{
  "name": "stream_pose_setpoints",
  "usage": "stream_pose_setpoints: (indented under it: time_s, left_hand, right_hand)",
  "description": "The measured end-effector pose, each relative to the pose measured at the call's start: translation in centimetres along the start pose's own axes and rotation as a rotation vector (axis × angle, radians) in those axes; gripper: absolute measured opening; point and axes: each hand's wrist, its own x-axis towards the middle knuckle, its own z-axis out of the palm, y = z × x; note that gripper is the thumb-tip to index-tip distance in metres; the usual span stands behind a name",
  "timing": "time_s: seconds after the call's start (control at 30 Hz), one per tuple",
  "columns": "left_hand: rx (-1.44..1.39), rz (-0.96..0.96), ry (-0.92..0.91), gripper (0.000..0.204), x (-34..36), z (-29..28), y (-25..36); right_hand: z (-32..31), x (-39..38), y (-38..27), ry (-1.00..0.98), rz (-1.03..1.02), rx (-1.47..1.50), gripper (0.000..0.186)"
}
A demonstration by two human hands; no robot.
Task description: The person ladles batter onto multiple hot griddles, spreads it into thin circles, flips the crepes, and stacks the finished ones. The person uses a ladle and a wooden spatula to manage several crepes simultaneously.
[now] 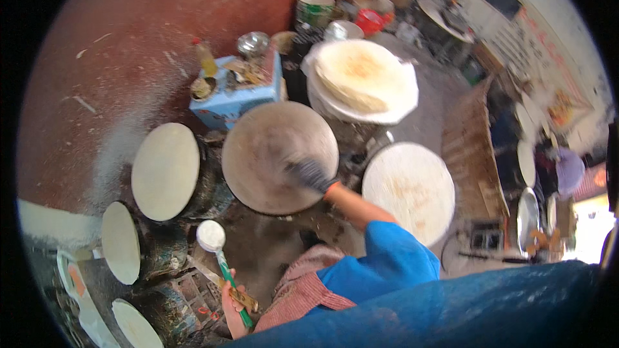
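My left hand (pixel 236 316), bare, is closed round the green handle of a ladle (pixel 222 264). White batter shows in the ladle's round bowl. The same hand also grips a flat-bladed scraper (pixel 242 299) with a wooden handle, its pale blade pointing up and left. My right hand (pixel 312 175), in a dark glove with an orange cuff, reaches onto the bare brown-grey round griddle (pixel 271 138). Motion smears its fingers, so whether they hold anything is unclear. Just right of that arm is another round griddle covered by a white, lightly browned sheet of batter (pixel 409 190).
Pale sheets cover round griddles at left, including an upper one (pixel 166 172) and a middle one (pixel 120 243). A stack of thin flatbreads (pixel 358 74) sits beyond. A blue box (pixel 238 100) carries a bottle and bowls. A brown board (pixel 471 148) stands at right; a person (pixel 567 171) is farther off.
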Motion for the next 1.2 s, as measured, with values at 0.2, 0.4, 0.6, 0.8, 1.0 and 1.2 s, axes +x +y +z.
stream_pose_setpoints:
  time_s: [0.2, 0.4, 0.6, 0.8, 1.0, 1.2]
  left_hand:
    - [0.104, 0.081, 0.166, 0.026, -1.7, -6.4, 0.0]
    - [-0.174, 0.237, 0.286, 0.04, -5.2, -10.2, -5.3]
    - [-0.615, 0.295, -0.248, 0.048, -13.5, -12.2, -12.4]
    - [-0.919, 0.83, -0.263, 0.006, -23.5, -15.7, -26.3]
    - [-0.589, 1.414, 0.433, 0.06, -35.9, -18.2, -40.4]
    - [-0.801, 1.455, 0.722, 0.057, -44.1, -31.6, -49.3]
  right_hand:
    - [4.8, -8.2, -27.0, -0.853, -0.28, 0.812, 0.049]
    - [4.2, -12.5, -32.3, -1.149, -0.29, 0.844, 0.034]
    - [6.8, -16.2, -32.1, -0.856, -0.269, 0.865, 0.038]
    - [10.2, -20.1, -35.2, -1.091, -0.287, 0.662, 0.03]
    - [9.0, -28.6, -50.4, -1.149, -0.976, 0.596, 0.028]
    - [7.7, -44.5, -70.5, -0.877, -1.653, 0.145, 0.03]
